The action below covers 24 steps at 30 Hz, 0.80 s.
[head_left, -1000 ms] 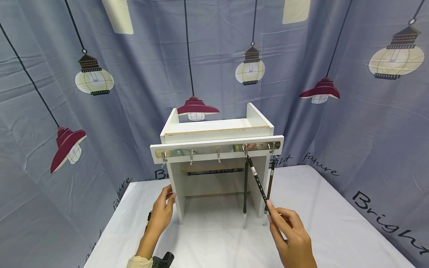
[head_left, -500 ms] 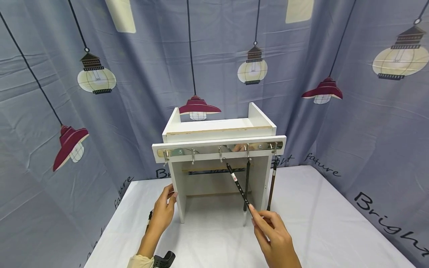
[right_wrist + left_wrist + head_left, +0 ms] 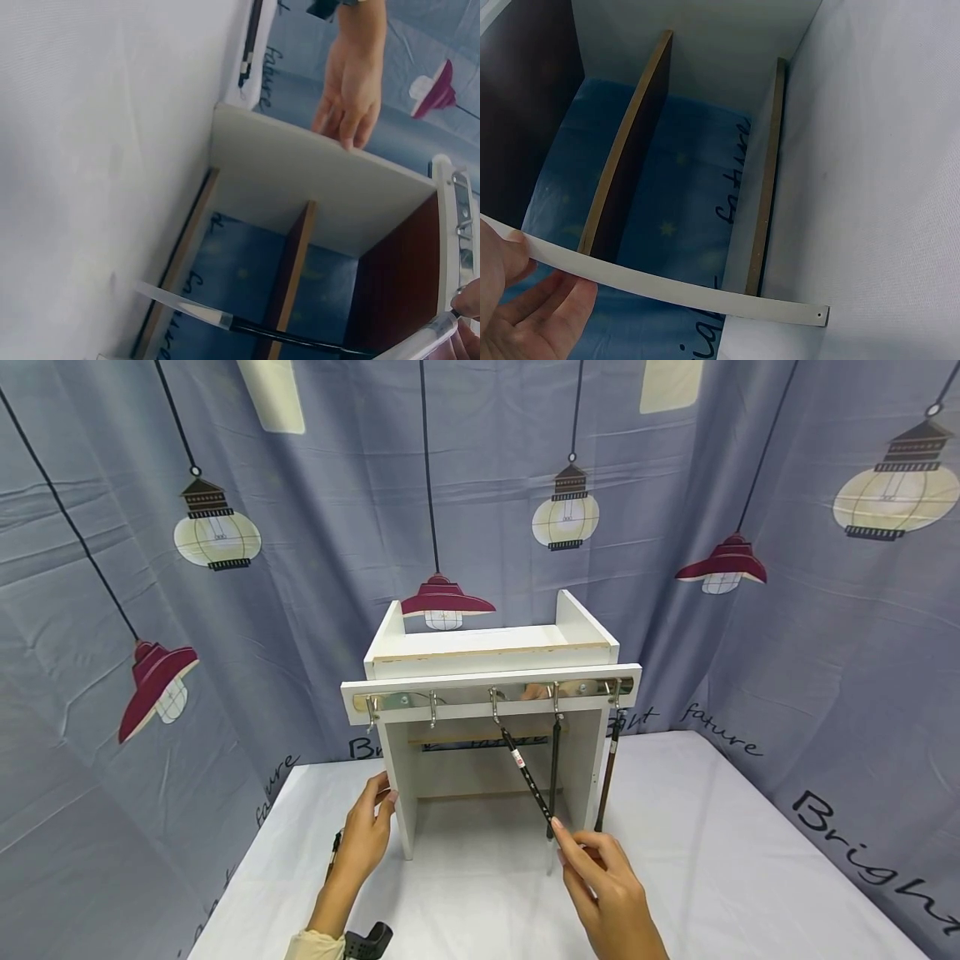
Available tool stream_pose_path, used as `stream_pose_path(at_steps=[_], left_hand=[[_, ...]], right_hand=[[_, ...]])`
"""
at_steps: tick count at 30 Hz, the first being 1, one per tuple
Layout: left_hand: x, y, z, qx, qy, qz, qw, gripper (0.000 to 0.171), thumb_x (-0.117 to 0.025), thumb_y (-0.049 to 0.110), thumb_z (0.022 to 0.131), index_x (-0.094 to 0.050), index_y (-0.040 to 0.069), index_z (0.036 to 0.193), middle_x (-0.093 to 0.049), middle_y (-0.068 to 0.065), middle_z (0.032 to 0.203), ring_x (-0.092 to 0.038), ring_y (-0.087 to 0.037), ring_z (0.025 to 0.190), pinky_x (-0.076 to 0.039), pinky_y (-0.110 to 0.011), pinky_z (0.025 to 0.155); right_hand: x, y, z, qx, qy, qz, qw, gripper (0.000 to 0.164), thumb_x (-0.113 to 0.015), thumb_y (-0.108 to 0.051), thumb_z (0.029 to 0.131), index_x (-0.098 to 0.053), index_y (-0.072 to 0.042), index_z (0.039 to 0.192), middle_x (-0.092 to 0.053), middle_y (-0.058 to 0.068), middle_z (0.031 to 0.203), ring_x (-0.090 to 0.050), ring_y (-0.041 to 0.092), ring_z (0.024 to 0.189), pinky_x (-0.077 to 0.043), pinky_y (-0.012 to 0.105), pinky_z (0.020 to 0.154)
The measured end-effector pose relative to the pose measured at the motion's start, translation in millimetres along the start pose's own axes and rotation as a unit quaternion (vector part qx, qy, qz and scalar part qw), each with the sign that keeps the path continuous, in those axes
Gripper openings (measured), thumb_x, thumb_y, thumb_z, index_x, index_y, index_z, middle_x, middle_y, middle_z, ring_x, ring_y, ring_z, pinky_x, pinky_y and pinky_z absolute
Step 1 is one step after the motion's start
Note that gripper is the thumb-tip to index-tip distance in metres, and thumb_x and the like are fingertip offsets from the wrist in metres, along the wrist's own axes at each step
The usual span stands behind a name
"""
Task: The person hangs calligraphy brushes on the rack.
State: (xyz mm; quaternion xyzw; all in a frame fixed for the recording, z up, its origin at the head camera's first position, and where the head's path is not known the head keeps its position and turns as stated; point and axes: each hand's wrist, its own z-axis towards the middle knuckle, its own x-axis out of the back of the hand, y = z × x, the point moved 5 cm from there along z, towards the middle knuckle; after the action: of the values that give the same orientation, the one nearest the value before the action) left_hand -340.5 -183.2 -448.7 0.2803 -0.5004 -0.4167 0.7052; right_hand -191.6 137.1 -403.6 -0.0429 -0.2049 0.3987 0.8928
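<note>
My right hand (image 3: 611,893) pinches the lower end of a black calligraphy brush (image 3: 528,778), which slants up and left. The brush's top end is just below the middle hook (image 3: 494,706); whether its loop is on the hook is too small to tell. Two more calligraphy brushes hang from the hooks to the right, a black brush (image 3: 555,760) and a brown brush (image 3: 609,777). A clear cap (image 3: 176,300) covers one hanging brush's white tip. My left hand (image 3: 365,835) grips the front edge of the left side panel (image 3: 675,289), thumb and fingers on opposite faces.
The white shelf unit (image 3: 491,670) stands on a white-covered table (image 3: 720,860). Two hooks at the left of its metal rail (image 3: 465,696) carry nothing. Another brush (image 3: 251,45) lies left of the unit, partly behind my left arm. A patterned curtain (image 3: 315,610) hangs behind.
My right hand has carried the brush left, from near the fourth hook to the middle one, and lowered it slightly. The left hand stays on the panel.
</note>
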Motion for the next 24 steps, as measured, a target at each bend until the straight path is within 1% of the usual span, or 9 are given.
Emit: stream_pose_path(at_steps=[9,16,24], left_hand=[[0.2,-0.5,0.1,0.002,0.000,-0.002,1.0000,0.044,-0.046,0.016,0.115,-0.043,0.005,0.157,-0.054,-0.022,0.152,-0.052,-0.041,0.144,-0.053,-0.054,0.113],[0.2,-0.3,0.4,0.002,0.000,-0.003,1.0000,0.043,-0.047,0.015,0.114,-0.043,0.005,0.156,-0.053,-0.022,0.152,-0.051,-0.041,0.144,-0.053,-0.053,0.113],[-0.3,-1.0,-0.2,0.003,0.002,-0.002,1.0000,0.043,-0.047,0.015,0.114,-0.044,0.005,0.156,-0.054,-0.022,0.151,-0.052,-0.041,0.143,-0.053,-0.052,0.112]], right_hand=[[-3.3,1.8,0.2,0.005,0.006,0.009,1.000,0.041,-0.048,-0.029,0.114,-0.072,-0.002,0.134,-0.064,0.007,0.105,-0.056,0.011,0.083,-0.050,0.010,0.066],[-5.5,2.9,-1.6,0.003,0.006,0.007,1.000,0.041,-0.048,-0.029,0.113,-0.072,-0.003,0.134,-0.064,0.006,0.105,-0.056,0.010,0.084,-0.050,0.011,0.066],[-10.0,3.3,-3.6,-0.008,-0.003,0.003,1.000,0.043,-0.047,-0.032,0.114,-0.072,-0.004,0.135,-0.063,0.006,0.107,-0.056,0.010,0.083,-0.050,0.009,0.066]])
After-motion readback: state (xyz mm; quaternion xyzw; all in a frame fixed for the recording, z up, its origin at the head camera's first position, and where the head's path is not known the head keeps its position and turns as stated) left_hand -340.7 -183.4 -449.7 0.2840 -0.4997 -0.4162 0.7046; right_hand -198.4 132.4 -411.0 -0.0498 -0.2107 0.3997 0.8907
